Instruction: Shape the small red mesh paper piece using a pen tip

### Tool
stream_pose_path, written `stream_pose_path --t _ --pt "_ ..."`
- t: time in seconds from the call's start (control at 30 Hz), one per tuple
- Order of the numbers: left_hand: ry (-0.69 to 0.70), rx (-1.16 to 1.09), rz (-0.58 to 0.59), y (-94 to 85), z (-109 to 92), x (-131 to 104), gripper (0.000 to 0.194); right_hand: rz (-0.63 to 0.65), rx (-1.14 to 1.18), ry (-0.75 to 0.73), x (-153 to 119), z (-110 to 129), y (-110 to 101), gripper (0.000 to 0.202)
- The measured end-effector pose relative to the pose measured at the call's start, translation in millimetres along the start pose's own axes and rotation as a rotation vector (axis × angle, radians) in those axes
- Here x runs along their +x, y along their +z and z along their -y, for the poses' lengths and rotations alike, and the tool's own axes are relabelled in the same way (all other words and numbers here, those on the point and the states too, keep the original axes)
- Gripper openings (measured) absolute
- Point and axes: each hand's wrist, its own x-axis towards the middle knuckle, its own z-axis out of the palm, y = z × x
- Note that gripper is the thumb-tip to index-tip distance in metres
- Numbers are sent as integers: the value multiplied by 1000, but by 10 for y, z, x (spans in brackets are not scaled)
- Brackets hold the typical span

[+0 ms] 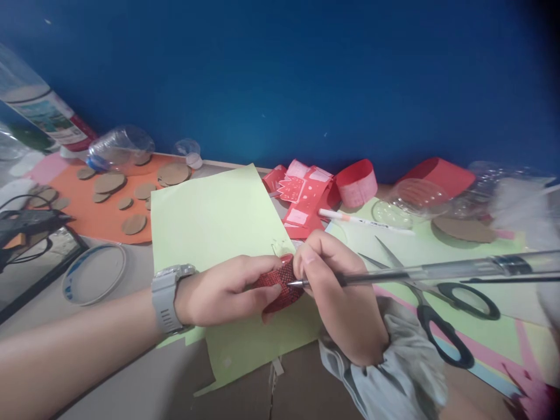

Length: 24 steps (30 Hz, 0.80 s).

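My left hand (236, 289) is closed on a small curved red piece with a dark mesh-like pattern (286, 291), thumb and fingers on its left side. My right hand (332, 280) is closed at the piece's right edge, with a clear-barrelled pen (420, 272) held in it. The pen's metal tip points left and overlaps the patterned surface; whether it touches is unclear. Under both hands lie light green paper sheets (210, 216), with a few small marks drawn near the red piece. My right fingertips are partly hidden.
Black-handled scissors (420, 297) lie open on papers at right. Behind are red paper shapes (306, 198), a red paper ring (356, 184) and a white marker (367, 221). Cardboard discs (109, 182) rest on orange paper (91, 216), near a tape roll (94, 274). A blue panel (280, 81) stands behind.
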Motion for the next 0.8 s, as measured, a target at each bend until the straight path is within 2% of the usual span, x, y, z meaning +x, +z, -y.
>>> stream_pose_path --t 0.3,0.8 --pt "2 23 4 1 -4 6 15 31 -59 -80 -7 -34 -20 24" --pt "12 59 3 -2 -1 -8 15 44 -76 -89 -10 -62 -20 24"
